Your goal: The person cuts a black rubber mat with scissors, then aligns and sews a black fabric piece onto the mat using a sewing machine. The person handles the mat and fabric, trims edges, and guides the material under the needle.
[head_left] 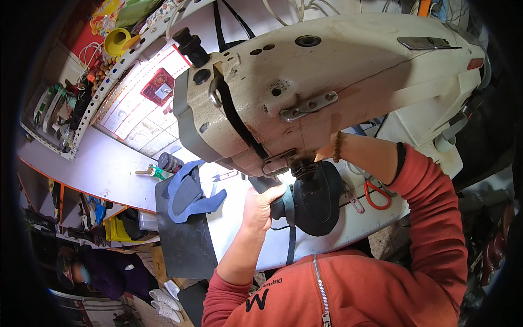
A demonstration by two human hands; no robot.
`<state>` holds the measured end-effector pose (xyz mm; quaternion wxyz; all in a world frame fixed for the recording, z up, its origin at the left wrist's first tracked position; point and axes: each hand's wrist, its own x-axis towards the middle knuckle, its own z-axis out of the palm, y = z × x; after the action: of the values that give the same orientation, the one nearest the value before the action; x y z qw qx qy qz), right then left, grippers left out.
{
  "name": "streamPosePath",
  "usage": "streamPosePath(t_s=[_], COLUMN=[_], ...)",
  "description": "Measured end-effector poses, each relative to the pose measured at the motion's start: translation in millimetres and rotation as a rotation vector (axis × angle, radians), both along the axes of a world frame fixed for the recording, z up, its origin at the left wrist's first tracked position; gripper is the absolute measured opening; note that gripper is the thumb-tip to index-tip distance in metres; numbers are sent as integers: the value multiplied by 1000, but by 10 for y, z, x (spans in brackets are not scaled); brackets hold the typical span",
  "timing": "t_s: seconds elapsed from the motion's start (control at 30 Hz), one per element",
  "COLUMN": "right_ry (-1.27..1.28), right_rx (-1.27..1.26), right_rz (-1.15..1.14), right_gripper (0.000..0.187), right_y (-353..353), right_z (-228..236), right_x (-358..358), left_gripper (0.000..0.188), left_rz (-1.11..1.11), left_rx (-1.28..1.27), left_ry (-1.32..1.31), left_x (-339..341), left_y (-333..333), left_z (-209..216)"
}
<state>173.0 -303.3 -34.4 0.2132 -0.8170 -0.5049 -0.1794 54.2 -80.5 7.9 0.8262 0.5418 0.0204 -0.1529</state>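
A dark, sole-shaped piece (318, 204) with a soft blue-grey band along its left side sits under the head of a pale sewing machine (348, 71). My left hand (260, 210) is closed on the left side of this piece, thumb on top; its other fingers are mostly hidden. A narrow dark strip (292, 245) hangs from the piece over the table's front edge. My right hand (326, 151) reaches in from the right beside the needle area, a beaded bracelet at its wrist. The machine head hides its fingers.
Blue cut shoe-upper pieces (190, 193) lie on a dark mat (185, 245) at left. Red-handled scissors (377, 196) are at right, thread snips (224, 176) behind my left hand. A black spool (170, 162) stands farther back. Another person (109, 272) is at lower left.
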Motion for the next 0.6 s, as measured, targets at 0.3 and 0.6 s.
streamPosePath(t_s=[0.3,0.6], right_ry=[83,168], right_rx=[4,7], right_rz=[-37,-64], right_gripper=[13,14], right_y=[61,100], right_z=[206,322], right_x=[-91,-136], left_gripper=[37,34], left_rz=[60,87], left_rx=[35,36], left_ry=[-185,-145], left_x=[-13,-48], left_y=[-20,-98], left_z=[-69,63])
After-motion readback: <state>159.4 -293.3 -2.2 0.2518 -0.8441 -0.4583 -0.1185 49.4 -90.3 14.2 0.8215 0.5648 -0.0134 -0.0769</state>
